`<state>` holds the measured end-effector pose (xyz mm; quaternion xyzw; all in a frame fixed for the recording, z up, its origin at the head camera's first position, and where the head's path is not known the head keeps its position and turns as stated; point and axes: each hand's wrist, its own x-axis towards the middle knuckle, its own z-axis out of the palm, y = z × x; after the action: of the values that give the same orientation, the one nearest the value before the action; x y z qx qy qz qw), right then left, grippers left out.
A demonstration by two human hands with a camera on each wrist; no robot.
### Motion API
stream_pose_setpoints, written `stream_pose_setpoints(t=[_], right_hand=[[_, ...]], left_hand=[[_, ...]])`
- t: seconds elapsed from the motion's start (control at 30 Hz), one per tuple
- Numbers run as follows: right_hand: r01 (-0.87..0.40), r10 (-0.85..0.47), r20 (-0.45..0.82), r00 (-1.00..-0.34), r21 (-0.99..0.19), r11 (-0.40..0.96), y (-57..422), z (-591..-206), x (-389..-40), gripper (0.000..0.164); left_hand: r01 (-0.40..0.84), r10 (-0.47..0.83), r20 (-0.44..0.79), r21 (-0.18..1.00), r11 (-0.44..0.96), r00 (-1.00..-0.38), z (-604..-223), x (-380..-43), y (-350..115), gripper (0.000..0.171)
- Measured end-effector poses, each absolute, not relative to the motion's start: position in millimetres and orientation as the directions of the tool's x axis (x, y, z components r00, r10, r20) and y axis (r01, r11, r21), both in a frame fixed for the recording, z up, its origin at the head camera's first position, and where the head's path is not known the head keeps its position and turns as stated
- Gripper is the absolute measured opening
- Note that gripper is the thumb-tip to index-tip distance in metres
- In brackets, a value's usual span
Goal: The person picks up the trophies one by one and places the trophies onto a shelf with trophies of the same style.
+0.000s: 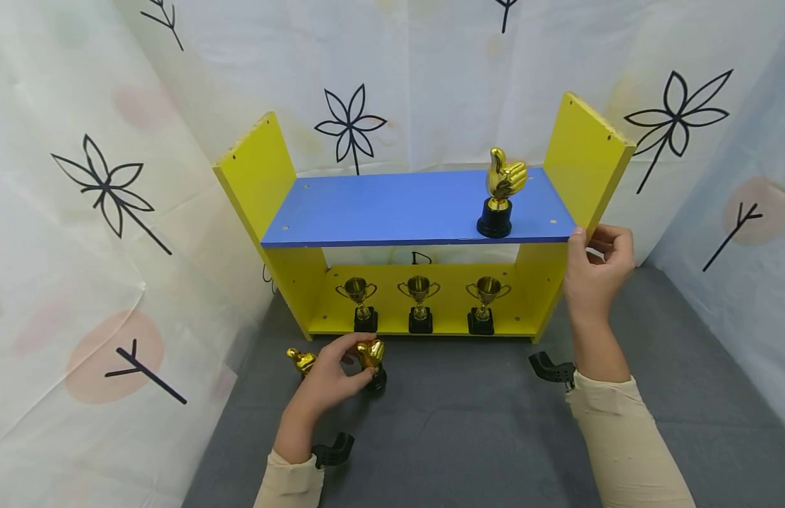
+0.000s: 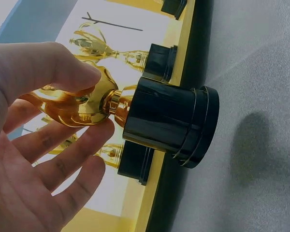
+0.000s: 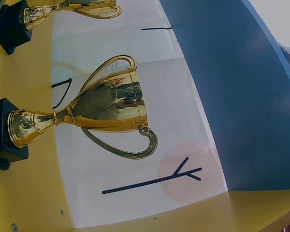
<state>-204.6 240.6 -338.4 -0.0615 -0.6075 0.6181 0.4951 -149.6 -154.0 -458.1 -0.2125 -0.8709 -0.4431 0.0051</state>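
My left hand pinches a gold thumbs-up trophy by its hand-shaped top. In the left wrist view its round black base hangs just over the grey surface, with a shadow beside it. A second gold thumbs-up trophy is partly hidden behind my left hand. With thumb and curled fingers, my right hand grips the right side of a yellow and blue shelf, at the front edge. One more thumbs-up trophy stands upright on the blue board, toward the right.
Three gold cup trophies with black bases, among them the middle cup, stand in a row on the yellow lower board. The shelf stands on a grey cloth surface. Behind and beside it hangs white fabric with drawn plants.
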Motion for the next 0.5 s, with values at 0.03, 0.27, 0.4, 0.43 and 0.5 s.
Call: stream_pose_setpoints(t=[0.03,0.27,0.4,0.43,0.5], right_hand=[[-0.537,0.686,0.526,-0.503,-0.812,0.229,240.5,-338.1,-204.7,0.012],[-0.522,0.687,0.520,-0.507,-0.820,0.235,240.5,-338.5,-204.4,0.004],[-0.528,0.687,0.523,-0.504,-0.816,0.235,240.3,-337.9,-204.8,0.004],[-0.530,0.687,0.524,-0.504,-0.815,0.233,240.2,-337.8,-204.7,0.005],[-0.538,0.685,0.526,-0.503,-0.811,0.228,240.0,-337.6,-204.4,0.009]], left_hand=[[0.378,0.368,0.200,0.768,0.517,-0.908,-457.9,-149.7,-153.5,0.060],[0.391,0.372,0.212,0.762,0.517,-0.904,-456.2,-151.0,-149.7,0.059],[0.394,0.372,0.214,0.758,0.520,-0.903,-455.9,-152.5,-147.9,0.058],[0.393,0.372,0.215,0.759,0.518,-0.903,-455.7,-152.8,-147.4,0.058],[0.392,0.372,0.214,0.763,0.513,-0.903,-455.1,-153.5,-146.3,0.058]])
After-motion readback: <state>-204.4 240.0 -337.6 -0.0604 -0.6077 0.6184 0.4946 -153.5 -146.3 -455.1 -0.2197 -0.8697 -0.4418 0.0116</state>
